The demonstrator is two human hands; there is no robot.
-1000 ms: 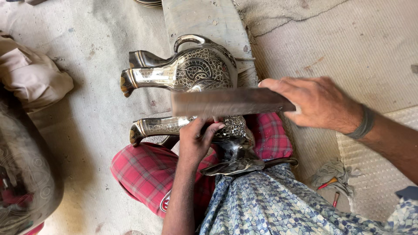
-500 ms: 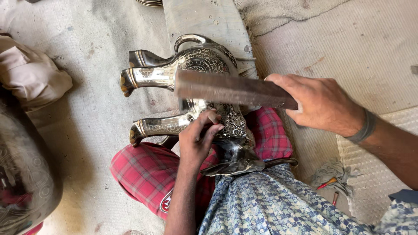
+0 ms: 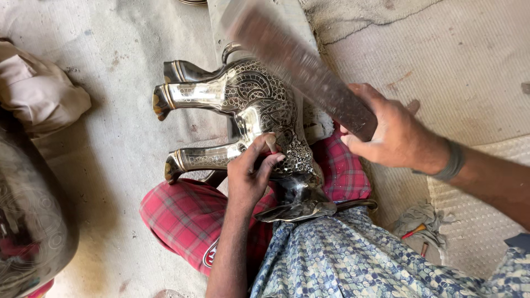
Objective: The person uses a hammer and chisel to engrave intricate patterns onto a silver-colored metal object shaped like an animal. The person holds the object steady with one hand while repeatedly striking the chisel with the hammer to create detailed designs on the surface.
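Broadly, the floor (image 3: 99, 110) was grey concrete, dusty and scuffed, with a pale woven mat (image 3: 475, 66) spread over its right side; no desk, no walls in view. At the left edge sat a large dark engraved vessel (image 3: 27, 221), and above it a tan cloth bundle (image 3: 38, 94). The engraved metal animal figure (image 3: 248, 105) lay on its side across the person's lap, legs pointing left, its lower end resting on a red checked cloth (image 3: 182, 215) over the knee. The wooden bat (image 3: 298, 60), a long flat dark piece, had swung up since half a second earlier: then it lay level across the figure's body, now it stood raised and angled toward the top of the frame, motion-blurred and well clear of the metal. I judged this the lift between blows. The right hand (image 3: 392, 132) was clamped round the bat's lower end, fingers closed tight, a grey band on the wrist. The left hand (image 3: 251, 176) had stayed put on the figure's flank, its fingers pinched together on a small punch (image 3: 271, 144), whose tip I could not see against the pattern. By the right hip lay a grey rag (image 3: 419, 218) with a small orange-handled tool (image 3: 414, 232) beside it.
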